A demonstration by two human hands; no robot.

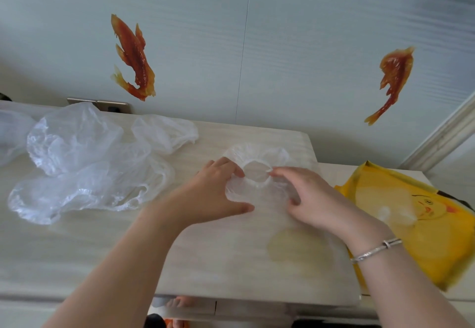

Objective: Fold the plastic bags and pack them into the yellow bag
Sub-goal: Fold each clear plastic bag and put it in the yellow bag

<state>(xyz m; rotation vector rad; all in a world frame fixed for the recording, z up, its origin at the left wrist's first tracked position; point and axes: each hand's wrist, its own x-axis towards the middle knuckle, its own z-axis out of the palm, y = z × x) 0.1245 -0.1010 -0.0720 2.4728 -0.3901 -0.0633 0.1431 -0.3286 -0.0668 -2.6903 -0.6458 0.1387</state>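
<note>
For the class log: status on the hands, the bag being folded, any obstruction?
Left hand, right hand flat, pressing clear thin plastic bag. Flat yellow printed bag right. Nothing obstructing.

Landmark: flat plastic bag (257,214) — lies on the table (77,258), mid-front.
Left hand (218,194): on the flat plastic bag's left part.
Right hand (311,196): on its right part.
Crumpled bags (84,163): well left of it — some further back.
Yellow bag (416,227): just right of it, partly under its edge.
Wall (282,44): behind it.
</note>
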